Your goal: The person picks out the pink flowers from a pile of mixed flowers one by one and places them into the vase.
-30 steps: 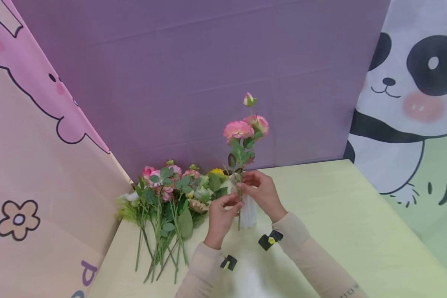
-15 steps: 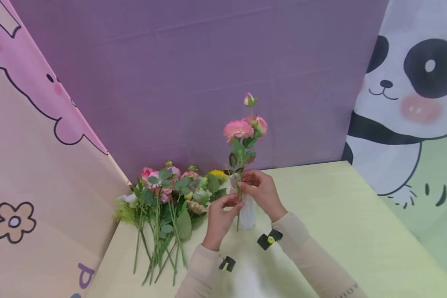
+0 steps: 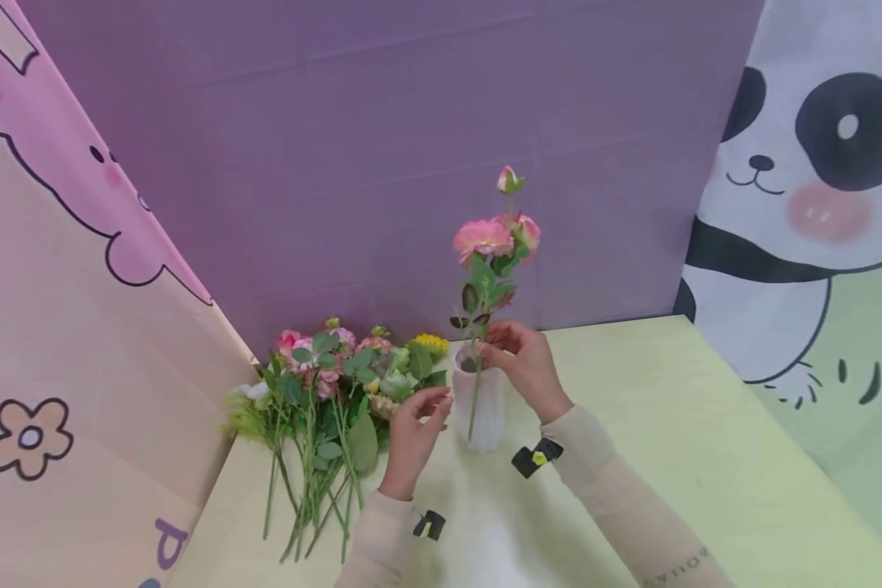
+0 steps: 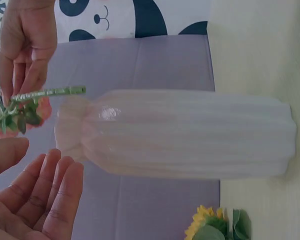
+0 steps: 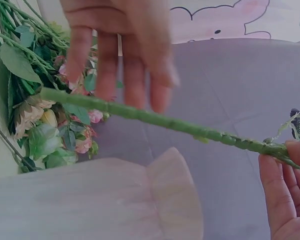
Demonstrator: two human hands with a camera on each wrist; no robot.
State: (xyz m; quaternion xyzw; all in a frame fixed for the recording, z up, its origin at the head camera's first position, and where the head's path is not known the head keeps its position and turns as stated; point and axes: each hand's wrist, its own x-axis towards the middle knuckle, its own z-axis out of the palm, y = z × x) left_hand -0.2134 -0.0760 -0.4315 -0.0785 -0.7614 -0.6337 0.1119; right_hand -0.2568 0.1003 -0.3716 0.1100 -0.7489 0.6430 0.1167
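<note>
My right hand (image 3: 525, 363) pinches the green stem (image 5: 165, 120) of an artificial pink flower (image 3: 483, 238), a spray with two blooms and a bud on top. The stem hangs in front of a pale ribbed vase (image 4: 190, 132), its cut end outside the opening. In the head view the vase (image 3: 485, 412) stands upright on the table, its dark mouth showing behind the stem. Left of the vase, my left hand (image 3: 415, 433) holds nothing, its fingers loosely bent. The left wrist view shows those fingers (image 4: 60, 200) apart from the stem, near the vase's rim.
A pile of artificial flowers (image 3: 331, 408), with pink, white and yellow blooms, lies on the left of the pale table (image 3: 632, 425). A purple backdrop (image 3: 382, 163) stands behind, and printed panels flank both sides.
My left hand has let go of the stem and moved left and down. My right hand has raised the flower slightly and shifted it right, so more of the vase shows.
</note>
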